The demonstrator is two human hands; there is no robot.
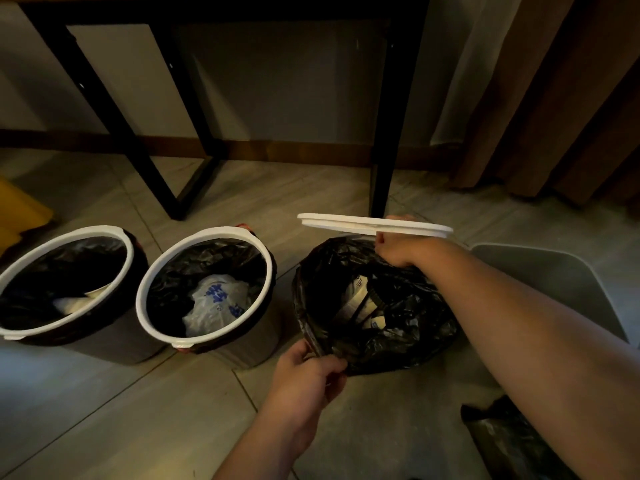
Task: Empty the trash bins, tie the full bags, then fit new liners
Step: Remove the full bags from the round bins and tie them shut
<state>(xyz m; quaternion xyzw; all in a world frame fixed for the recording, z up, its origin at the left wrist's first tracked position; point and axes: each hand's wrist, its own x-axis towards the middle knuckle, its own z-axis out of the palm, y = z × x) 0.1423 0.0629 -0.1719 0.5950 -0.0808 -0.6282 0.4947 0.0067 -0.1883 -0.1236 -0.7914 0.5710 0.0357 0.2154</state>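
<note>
Head view: table leg point(382, 150) behind black bag point(408, 341).

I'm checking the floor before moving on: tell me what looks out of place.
One white ring is lifted off, held by the right hand over the open bag, whose rim the left hand pinches. A grey bin lies tipped beside it, and a loose bag lies crumpled on the floor.

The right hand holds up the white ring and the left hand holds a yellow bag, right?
Not quite. In the head view the right hand does hold the white ring up, but the bag in the left hand is black, not yellow.
</note>
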